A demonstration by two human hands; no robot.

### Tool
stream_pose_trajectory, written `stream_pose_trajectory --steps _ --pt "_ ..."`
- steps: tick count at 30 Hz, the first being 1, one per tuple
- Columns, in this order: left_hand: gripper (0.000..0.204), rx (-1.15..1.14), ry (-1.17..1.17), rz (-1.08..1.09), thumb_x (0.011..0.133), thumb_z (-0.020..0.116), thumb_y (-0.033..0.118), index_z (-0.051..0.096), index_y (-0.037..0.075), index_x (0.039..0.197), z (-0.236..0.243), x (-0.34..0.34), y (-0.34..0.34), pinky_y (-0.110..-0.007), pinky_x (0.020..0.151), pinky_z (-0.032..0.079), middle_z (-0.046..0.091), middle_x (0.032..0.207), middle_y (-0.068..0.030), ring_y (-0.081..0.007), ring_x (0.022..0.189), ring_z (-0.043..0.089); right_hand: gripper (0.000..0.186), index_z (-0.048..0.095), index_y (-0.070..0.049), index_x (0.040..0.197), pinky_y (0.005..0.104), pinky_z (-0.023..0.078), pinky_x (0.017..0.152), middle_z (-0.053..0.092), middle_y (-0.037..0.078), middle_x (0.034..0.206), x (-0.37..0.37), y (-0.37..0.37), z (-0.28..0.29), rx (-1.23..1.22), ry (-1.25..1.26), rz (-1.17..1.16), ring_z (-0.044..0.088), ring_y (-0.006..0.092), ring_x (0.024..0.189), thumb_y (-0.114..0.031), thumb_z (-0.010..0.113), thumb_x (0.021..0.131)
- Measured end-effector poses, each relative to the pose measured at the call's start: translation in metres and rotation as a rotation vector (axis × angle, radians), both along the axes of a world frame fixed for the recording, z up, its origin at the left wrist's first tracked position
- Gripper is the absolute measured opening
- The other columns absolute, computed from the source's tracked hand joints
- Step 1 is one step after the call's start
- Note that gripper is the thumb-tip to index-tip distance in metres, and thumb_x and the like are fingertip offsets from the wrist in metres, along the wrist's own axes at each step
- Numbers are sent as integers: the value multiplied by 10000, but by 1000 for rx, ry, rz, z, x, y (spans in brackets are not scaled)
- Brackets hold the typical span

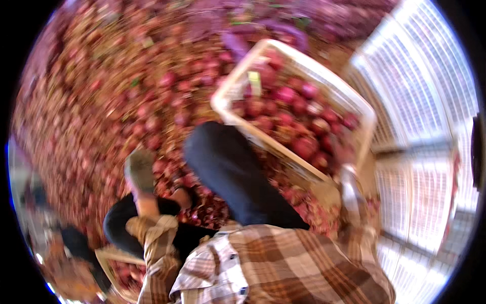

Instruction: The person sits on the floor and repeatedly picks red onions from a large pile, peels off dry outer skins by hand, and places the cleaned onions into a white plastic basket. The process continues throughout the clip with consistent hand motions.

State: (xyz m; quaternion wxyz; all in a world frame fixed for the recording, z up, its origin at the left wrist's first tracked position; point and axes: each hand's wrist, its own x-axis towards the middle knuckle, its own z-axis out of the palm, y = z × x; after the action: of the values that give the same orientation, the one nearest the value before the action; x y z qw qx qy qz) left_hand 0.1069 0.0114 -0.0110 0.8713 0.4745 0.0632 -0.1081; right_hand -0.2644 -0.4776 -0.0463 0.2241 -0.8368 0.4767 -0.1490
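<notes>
The pale plastic crate [298,66] brims with red onions [288,96]; right hand [349,152] blurred at its rim, fingers' grip unclear.

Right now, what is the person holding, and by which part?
The right hand appears to hold the white crate of red onions by its near rim; blur hides the grip. Left hand hidden.

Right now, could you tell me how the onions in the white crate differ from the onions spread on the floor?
The onions in the white crate sit contained behind the crate walls; the onions on the floor lie loose and spread wide. Crate onions are few, floor onions many, mixed with dry skins. Both are red-purple.
</notes>
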Motion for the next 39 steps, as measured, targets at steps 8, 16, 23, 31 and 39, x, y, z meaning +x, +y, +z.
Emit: stream_pose_trajectory --steps 8,16,23,31,39 --pt "156 84 257 -35 807 546 24 640 5 930 -80 -24 2 -319 735 489 614 860 -68 -199 771 591 456 545 9 1300 417 400 1057 576 218 1296 190 75 122 -100 -531 503 539 350 1221 -277 603 950" --pt "251 177 358 -241 972 574 140 652 -14 1154 -123 -38 -68 -332 807 560 695 991 -116 -196 871 672 452 643 -89 1171 444 480 937 654 172 1161 405 138 71 -11 232 1122 633 352 1051 -456 554 923" --pt "385 323 204 -27 914 670 209 611 9 1238 -154 63 -124 -320 830 567 686 1099 -104 -185 933 672 491 675 -99 852 462 511 717 679 150 782 412 148 22 -64 462 1062 663 350 765 -534 463 933" --pt "576 1177 -524 -44 778 741 218 564 69 1305 -148 257 -190 -376 1013 446 555 1336 -133 -279 1235 529 360 694 -101 902 429 491 694 660 106 779 410 148 17 -132 120 1069 637 305 756 -449 607 880" --pt "804 1750 -580 -437 674 804 226 450 176 1394 -154 327 -227 -486 968 459 392 1432 -135 -410 1220 473 383 679 -77 986 419 503 759 668 117 884 410 137 13 -104 222 1098 649 301 837 -430 643 842"
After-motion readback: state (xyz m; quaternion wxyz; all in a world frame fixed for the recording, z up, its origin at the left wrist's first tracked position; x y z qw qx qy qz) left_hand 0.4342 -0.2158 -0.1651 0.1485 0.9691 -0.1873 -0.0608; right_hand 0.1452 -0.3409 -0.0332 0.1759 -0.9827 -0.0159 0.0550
